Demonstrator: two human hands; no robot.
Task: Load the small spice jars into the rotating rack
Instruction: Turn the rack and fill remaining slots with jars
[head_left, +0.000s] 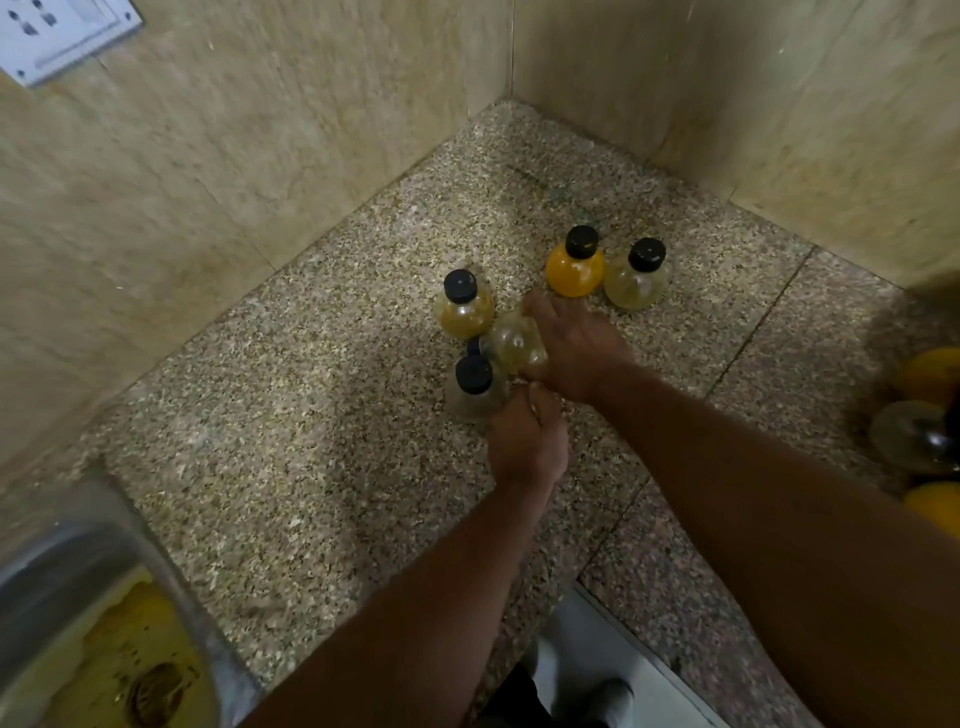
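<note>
Right hand grasps a tilted clear jar round its body. The jar's cap points toward the bench's front-left and is mostly hidden behind the next jar's cap. Left hand sits just in front of the right hand and is closed on an upright clear jar, low on the body. Its fingers are hidden behind the jar, and only the thumb side shows. The two held jars touch, and the hands nearly meet.

A pale yellow jar stands on the bench just behind the tilted one, touching it or close to. An orange jar and a far clear jar stand side by side, touching, toward the back corner. The right hand's fingertips are at the orange jar's base. All caps are black.

At the bench's right side is the rack, probably. It is badly blurred and cut off by the frame, showing only orange and clear round shapes.

Tiled walls close the back and right edges. Bare bench lies open to the left and front of the jars. A steel sink is at the front-left, partly cut off, with a yellow stain inside. A socket plate sits on the left wall, clipped.
</note>
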